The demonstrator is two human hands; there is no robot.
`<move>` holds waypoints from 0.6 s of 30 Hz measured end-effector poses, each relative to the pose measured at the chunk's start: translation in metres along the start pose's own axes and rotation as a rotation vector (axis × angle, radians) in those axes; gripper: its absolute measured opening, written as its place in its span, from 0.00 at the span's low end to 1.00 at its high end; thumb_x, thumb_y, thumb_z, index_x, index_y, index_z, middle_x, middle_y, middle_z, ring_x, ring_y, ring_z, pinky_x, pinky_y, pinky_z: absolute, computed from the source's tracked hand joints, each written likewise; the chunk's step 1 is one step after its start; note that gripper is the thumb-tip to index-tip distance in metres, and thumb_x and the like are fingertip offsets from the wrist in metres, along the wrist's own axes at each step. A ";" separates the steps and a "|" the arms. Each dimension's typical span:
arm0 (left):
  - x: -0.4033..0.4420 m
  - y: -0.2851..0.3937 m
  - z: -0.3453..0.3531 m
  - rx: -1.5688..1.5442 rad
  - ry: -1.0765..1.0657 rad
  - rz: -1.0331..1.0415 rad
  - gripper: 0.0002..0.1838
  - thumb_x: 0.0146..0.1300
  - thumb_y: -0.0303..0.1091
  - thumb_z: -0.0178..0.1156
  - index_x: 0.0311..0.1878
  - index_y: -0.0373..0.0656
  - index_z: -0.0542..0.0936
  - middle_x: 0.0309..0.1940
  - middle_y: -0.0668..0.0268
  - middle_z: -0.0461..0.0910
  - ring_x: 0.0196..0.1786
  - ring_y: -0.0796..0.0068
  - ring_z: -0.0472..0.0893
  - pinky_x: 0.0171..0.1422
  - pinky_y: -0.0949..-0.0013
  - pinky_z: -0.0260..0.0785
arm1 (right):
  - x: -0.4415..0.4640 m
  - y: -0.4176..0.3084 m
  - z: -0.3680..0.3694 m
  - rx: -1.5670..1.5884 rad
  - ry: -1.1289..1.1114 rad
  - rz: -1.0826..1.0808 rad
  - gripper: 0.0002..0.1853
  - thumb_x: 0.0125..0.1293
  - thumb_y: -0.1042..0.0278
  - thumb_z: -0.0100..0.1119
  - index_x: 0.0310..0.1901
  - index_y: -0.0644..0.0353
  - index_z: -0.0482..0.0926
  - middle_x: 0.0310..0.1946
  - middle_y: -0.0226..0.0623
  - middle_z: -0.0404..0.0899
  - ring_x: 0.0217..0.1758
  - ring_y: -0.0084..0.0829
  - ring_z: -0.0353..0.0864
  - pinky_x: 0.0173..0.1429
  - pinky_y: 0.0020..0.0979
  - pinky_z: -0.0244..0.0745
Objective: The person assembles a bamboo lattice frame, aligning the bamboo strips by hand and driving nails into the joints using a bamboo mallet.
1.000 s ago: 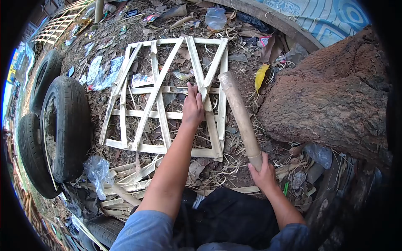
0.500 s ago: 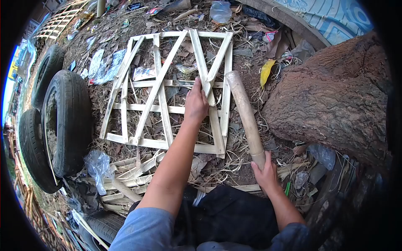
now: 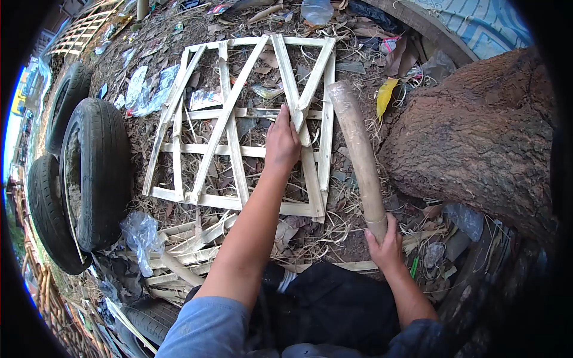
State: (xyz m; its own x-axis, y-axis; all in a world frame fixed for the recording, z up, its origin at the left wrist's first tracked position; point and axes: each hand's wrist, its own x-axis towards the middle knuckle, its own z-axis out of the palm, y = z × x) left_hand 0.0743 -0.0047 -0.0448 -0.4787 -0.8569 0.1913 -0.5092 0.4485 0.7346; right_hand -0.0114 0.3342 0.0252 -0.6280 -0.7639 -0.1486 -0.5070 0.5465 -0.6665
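Observation:
A lattice frame of pale split bamboo slats (image 3: 221,138) lies on the littered ground before me, several slats crossing diagonally. My left hand (image 3: 282,143) is closed at the middle of the frame, on a bamboo slat (image 3: 303,130) near where two diagonals meet in a V. Part of that grip is hidden behind the hand. In my right hand (image 3: 387,244) is the lower end of a thick bamboo stick (image 3: 358,149). The stick slants up and left, its far end beside the frame's right edge and apart from the slats.
A tree trunk (image 3: 465,137) stands close on the right. Old tyres (image 3: 101,173) are at the left. Loose bamboo strips (image 3: 179,259) and a clear plastic bag (image 3: 142,241) lie near my knees. A blue patterned sheet (image 3: 477,24) is at the upper right.
The stick in my right hand has risen a little and shifted right. My left hand keeps its place on the frame, which appears slightly higher in view.

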 end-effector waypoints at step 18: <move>-0.001 0.003 -0.003 -0.018 -0.010 -0.020 0.26 0.70 0.30 0.45 0.69 0.31 0.65 0.63 0.43 0.73 0.60 0.43 0.74 0.68 0.51 0.63 | -0.014 -0.026 -0.067 0.001 -0.165 0.085 0.30 0.58 0.64 0.68 0.60 0.63 0.68 0.38 0.59 0.82 0.43 0.60 0.84 0.46 0.48 0.78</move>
State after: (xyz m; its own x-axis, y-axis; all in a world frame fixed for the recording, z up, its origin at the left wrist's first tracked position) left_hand 0.0751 -0.0030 -0.0410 -0.4759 -0.8630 0.1699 -0.5056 0.4265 0.7500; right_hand -0.0289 0.3541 0.0931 -0.5633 -0.7609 -0.3222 -0.4555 0.6113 -0.6471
